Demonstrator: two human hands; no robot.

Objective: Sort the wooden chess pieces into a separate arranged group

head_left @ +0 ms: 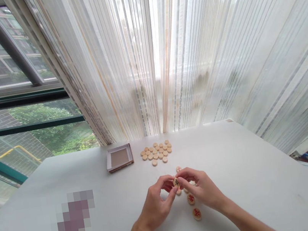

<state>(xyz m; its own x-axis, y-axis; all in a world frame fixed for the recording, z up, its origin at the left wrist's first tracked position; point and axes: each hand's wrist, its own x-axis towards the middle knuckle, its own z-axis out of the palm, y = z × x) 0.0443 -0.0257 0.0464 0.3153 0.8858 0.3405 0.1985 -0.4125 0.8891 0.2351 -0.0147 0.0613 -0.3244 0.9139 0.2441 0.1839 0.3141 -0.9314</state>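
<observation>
Between the fingertips of both hands is a round wooden Chinese chess piece with a black character facing me. My left hand pinches it from the left, thumb below. From the right, my right hand grips its edge with thumb and forefinger. Under and behind the hands lie other pieces, partly covered. One red-marked piece shows just beyond the fingers. Nearer to me are a red-marked piece and another red-marked piece, both lying face up on the table.
Several plain-faced wooden pieces lie in a loose cluster toward the far side. An open shallow box sits left of them on the white table. A striped curtain hangs along the far edge. A pixelated patch covers the lower left.
</observation>
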